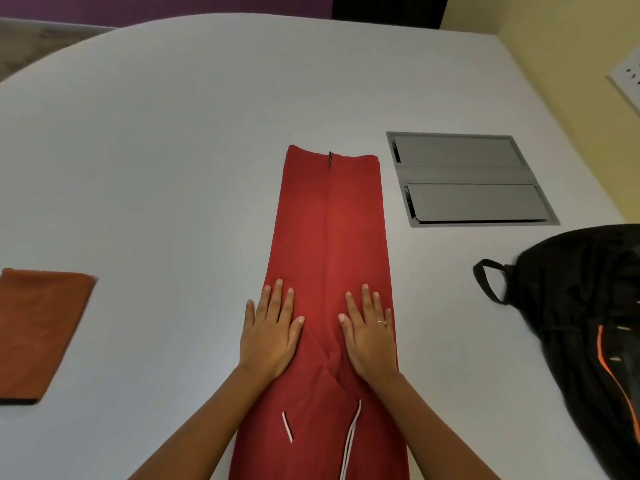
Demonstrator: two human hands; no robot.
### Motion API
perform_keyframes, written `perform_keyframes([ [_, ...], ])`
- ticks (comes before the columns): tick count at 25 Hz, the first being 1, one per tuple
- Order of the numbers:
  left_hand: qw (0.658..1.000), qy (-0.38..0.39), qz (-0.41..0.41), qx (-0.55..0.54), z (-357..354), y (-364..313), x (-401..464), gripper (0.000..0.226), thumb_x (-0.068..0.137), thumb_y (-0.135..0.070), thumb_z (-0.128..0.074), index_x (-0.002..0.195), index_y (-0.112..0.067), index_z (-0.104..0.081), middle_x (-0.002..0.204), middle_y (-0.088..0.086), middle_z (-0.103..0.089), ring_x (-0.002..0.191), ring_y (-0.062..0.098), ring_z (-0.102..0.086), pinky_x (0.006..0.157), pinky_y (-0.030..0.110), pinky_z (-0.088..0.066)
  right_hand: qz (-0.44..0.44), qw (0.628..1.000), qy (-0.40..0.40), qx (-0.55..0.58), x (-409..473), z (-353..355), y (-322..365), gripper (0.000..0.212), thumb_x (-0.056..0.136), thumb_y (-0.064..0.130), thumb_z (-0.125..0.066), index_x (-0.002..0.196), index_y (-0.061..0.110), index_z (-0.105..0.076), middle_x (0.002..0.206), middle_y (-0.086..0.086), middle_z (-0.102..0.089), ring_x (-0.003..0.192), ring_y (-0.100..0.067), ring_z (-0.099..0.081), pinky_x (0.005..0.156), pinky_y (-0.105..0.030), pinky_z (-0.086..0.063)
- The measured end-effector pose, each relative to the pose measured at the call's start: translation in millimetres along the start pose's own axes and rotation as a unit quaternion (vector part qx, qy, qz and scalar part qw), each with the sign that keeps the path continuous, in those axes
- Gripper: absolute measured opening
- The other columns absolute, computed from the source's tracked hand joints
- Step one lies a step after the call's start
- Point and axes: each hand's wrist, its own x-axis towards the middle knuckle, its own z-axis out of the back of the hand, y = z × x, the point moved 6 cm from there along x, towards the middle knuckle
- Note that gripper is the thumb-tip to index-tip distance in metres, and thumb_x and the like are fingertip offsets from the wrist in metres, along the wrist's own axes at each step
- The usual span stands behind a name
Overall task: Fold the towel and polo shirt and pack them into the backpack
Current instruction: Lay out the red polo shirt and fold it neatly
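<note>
Pressing flat on the polo shirt (329, 258) with left hand (270, 336) and right hand (370, 332), fingers spread, gripping nothing. Lying mid-table, running lengthwise straight away from fingertips, far end equally reachable, probably folding toward there.

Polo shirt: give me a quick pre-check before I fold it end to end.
1. Polo shirt folded into a long strip, sides in: ok.
2. Left hand and right hand flat on the strip: ok.
3. Strip smooth: not ok, creases between the hands.
4. Far end square: ok.
5. Towel already folded, lying apart at left: ok.
6. Backpack open for packing: cannot tell.
</note>
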Motion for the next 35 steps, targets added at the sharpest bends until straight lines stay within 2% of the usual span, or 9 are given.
perform_keyframes([
  [3, 1.0, -0.013, 0.009, 0.008, 14.2, -3.2, 62.6, 0.068, 0.09, -0.056, 0.003, 0.15, -0.023, 0.001, 0.16, 0.002, 0.003, 0.145, 0.019, 0.011, 0.114, 0.044, 0.007, -0.012, 1.0, 0.007, -0.021, 58.8, 3.9, 1.0, 0.067, 0.096, 0.057, 0.0, 0.148, 0.024, -0.029, 0.155, -0.013, -0.025, 0.142, -0.036, -0.024, 0.111, -0.054, -0.022],
  [6, 0.999, -0.035, 0.016, 0.022, 26.2, -0.7, 124.6, 0.067, 0.087, -0.057, 0.007, 0.149, -0.032, 0.004, 0.161, 0.002, 0.005, 0.147, 0.025, 0.009, 0.116, 0.047, 0.005, -0.028, 0.999, -0.012, -0.037, 119.5, 11.8, -1.1, 0.071, 0.095, 0.058, 0.003, 0.147, 0.025, -0.031, 0.154, -0.014, -0.027, 0.141, -0.037, -0.026, 0.109, -0.058, -0.024],
  [15, 0.988, -0.072, 0.136, -0.03, 47.5, 32.7, 242.0, 0.056, 0.1, -0.049, -0.012, 0.151, -0.034, 0.005, 0.16, 0.004, 0.013, 0.146, 0.025, 0.013, 0.117, 0.049, 0.007, -0.125, 0.989, -0.047, -0.058, 252.2, 33.8, -42.1, 0.071, 0.097, 0.057, -0.014, 0.152, 0.014, -0.004, 0.16, -0.01, 0.003, 0.147, -0.03, 0.007, 0.116, -0.054, 0.003],
  [18, 0.988, -0.128, 0.074, -0.033, 61.6, 9.8, 270.6, 0.058, 0.1, -0.042, -0.019, 0.152, -0.025, 0.001, 0.16, 0.007, 0.011, 0.147, 0.026, 0.01, 0.116, 0.049, 0.004, -0.011, 0.992, -0.106, -0.063, 273.4, 43.4, -15.0, 0.062, 0.1, 0.045, -0.018, 0.151, 0.01, -0.014, 0.16, -0.009, -0.006, 0.147, -0.028, -0.001, 0.116, -0.051, 0.0],
  [21, 0.995, -0.091, -0.047, 0.019, 56.7, -25.2, 293.2, 0.059, 0.099, -0.044, -0.013, 0.153, -0.02, -0.007, 0.161, 0.004, 0.0, 0.147, 0.023, 0.005, 0.116, 0.046, 0.003, 0.107, 0.991, -0.063, -0.043, 286.4, 35.6, 17.6, 0.059, 0.099, 0.044, -0.011, 0.152, 0.017, -0.015, 0.16, -0.004, -0.01, 0.148, -0.023, -0.003, 0.117, -0.047, -0.002],
  [27, 0.996, -0.087, 0.0, 0.016, 54.0, -2.8, 323.8, 0.057, 0.1, -0.05, -0.017, 0.152, -0.029, -0.009, 0.161, 0.001, 0.0, 0.147, 0.022, 0.003, 0.117, 0.046, -0.001, 0.037, 0.998, -0.039, -0.042, 327.7, 38.6, -15.1, 0.057, 0.099, 0.053, -0.017, 0.152, 0.033, -0.009, 0.161, -0.001, -0.001, 0.147, -0.025, 0.003, 0.117, -0.049, -0.002],
  [30, 0.991, -0.107, 0.071, -0.033, 62.3, 19.5, 328.7, 0.063, 0.1, -0.047, -0.022, 0.153, -0.016, -0.006, 0.16, 0.009, -0.007, 0.147, 0.027, -0.005, 0.118, 0.047, -0.006, -0.025, 0.997, -0.069, -0.025, 341.7, 54.8, -37.9, 0.055, 0.1, 0.048, -0.03, 0.149, 0.022, -0.027, 0.157, -0.012, -0.018, 0.142, -0.036, -0.017, 0.113, -0.049, -0.018],
  [33, 0.979, -0.149, 0.118, -0.071, 81.4, 24.6, 329.2, 0.067, 0.098, -0.04, -0.038, 0.149, -0.005, -0.013, 0.149, 0.017, -0.029, 0.136, 0.035, -0.027, 0.108, 0.049, -0.023, -0.12, 0.983, -0.131, 0.052, 350.6, 79.4, -57.5, 0.043, 0.092, 0.041, -0.055, 0.11, 0.003, -0.06, 0.116, -0.018, -0.056, 0.106, -0.034, -0.052, 0.089, -0.04, -0.041],
  [35, 0.969, -0.133, 0.165, -0.129, 96.1, 27.1, 336.1, 0.058, 0.093, -0.035, -0.051, 0.139, -0.006, -0.03, 0.132, 0.016, -0.045, 0.125, 0.034, -0.036, 0.099, 0.047, -0.029, -0.182, 0.957, -0.098, 0.202, 356.5, 84.3, -70.2, 0.035, 0.084, 0.032, -0.069, 0.066, 0.007, -0.053, 0.073, -0.009, -0.056, 0.067, -0.022, -0.053, 0.061, -0.029, -0.041],
])
